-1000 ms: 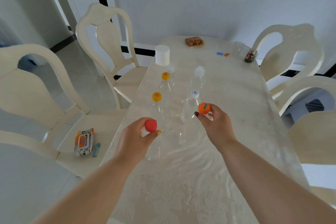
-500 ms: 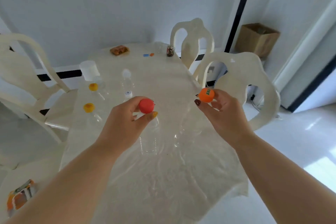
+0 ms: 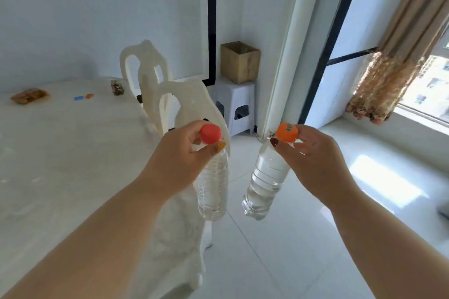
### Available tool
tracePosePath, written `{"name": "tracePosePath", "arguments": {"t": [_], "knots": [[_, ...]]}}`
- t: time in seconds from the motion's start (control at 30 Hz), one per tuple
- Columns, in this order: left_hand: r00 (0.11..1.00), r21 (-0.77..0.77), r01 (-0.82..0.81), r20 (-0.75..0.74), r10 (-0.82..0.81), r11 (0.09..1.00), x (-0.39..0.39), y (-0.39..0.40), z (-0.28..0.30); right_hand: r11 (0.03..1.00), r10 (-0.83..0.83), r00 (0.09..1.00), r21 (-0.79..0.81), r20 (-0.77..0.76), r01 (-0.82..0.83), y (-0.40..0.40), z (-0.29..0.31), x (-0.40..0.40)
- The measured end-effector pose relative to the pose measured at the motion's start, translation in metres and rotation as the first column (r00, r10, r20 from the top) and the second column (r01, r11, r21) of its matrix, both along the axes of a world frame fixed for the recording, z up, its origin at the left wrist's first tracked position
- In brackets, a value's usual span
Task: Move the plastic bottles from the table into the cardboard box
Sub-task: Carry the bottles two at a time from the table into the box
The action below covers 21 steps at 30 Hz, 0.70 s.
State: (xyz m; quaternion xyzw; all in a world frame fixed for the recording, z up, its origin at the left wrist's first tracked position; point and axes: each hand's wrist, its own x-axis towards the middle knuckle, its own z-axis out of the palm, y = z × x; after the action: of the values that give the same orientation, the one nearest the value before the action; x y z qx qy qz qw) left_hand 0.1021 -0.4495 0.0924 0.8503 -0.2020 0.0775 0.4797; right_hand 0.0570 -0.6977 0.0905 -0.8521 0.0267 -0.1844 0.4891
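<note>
One head-worn wide-angle view looks forward and down, close over both forearms.

Two bottles [image 3: 213, 184], two chairs [image 3: 145, 73], one cardboard box [image 3: 240, 62], one stool [image 3: 237, 102].

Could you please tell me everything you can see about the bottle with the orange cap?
The orange-capped bottle is clear, ribbed plastic, and looks empty. Its orange cap carries a small green mark. The right hand pinches it by the cap and neck, fingers on the cap, so it hangs in the air over the floor, its base tilted toward the red-capped bottle, without touching.
</note>
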Motion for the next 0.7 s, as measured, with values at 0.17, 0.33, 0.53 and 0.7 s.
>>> {"name": "tracePosePath", "arguments": {"t": [0.17,0.33,0.53,0.7], "knots": [[1.000,-0.060,0.014,-0.009,-0.015,0.998,0.032,-0.120,0.004,0.998,-0.040,0.999,-0.045,-0.013,0.040,-0.120,0.006,0.030],[1.000,-0.059,0.018,0.005,-0.017,0.998,0.088,-0.206,0.011,0.996,-0.068,0.998,-0.063,-0.002,0.067,-0.206,0.011,0.088],[1.000,-0.031,-0.006,0.031,0.007,0.999,0.192,-0.279,0.009,0.996,-0.080,0.997,-0.049,0.008,0.080,-0.277,0.007,0.190],[0.999,-0.013,0.002,0.034,-0.001,1.000,0.305,-0.329,0.008,0.995,-0.046,0.999,-0.086,0.007,0.046,-0.324,0.011,0.303]]}}
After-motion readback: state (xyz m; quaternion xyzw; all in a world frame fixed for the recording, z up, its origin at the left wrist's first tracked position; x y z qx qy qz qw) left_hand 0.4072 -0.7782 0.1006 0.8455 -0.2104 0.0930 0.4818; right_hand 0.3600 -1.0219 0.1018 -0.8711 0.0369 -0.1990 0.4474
